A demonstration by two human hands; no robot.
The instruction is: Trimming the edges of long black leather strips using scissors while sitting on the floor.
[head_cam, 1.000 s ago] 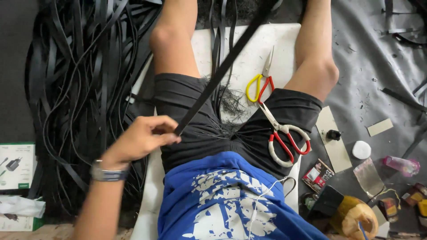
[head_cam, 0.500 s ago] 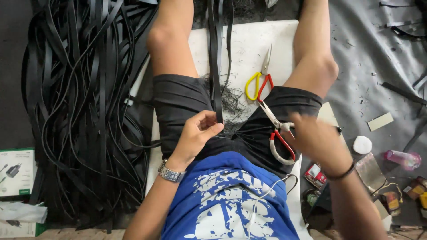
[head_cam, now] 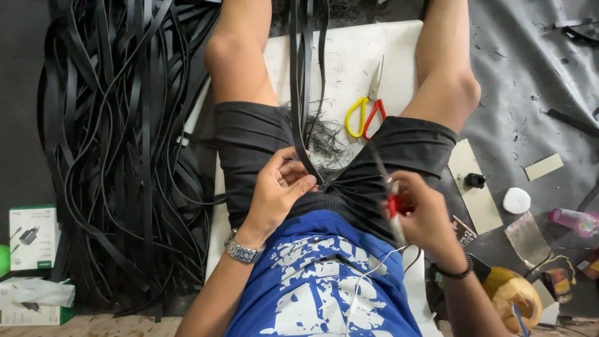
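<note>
So the person is sitting on a white board point(head_cam: 387, 47) with legs spread out, looking straight down at their lap. The left hand point(head_cam: 281, 190) is pinching the end of a long black strip point(head_cam: 294, 81) between thumb and fingers, right over the black shorts point(head_cam: 249, 140). That strip runs from the hand straight up between the knees and out past the top edge, alongside a couple of thinner strips.

The right hand point(head_cam: 418, 209) is closed around the handles of a pair of red-handled scissors point(head_cam: 392, 203). They're a bit blurry, but the blades point up and left toward the strip, not touching it as far as I can tell. There's a dark band on that wrist, and a metal watch point(head_cam: 240, 248) on the left one.

A second pair of scissors point(head_cam: 367, 109), with one yellow and one red handle, lies on the board between the thighs, just beside a little heap of thin black shavings point(head_cam: 324, 140).

Over on the left there's a huge tangled pile of black strips point(head_cam: 118, 156) on the floor, plus a white and green box point(head_cam: 32, 237) near the edge. On the right, on the grey mat, I can see a white round lid point(head_cam: 516, 200), a small black cap point(head_cam: 475, 180) and some beige cardboard pieces point(head_cam: 544, 166).
</note>
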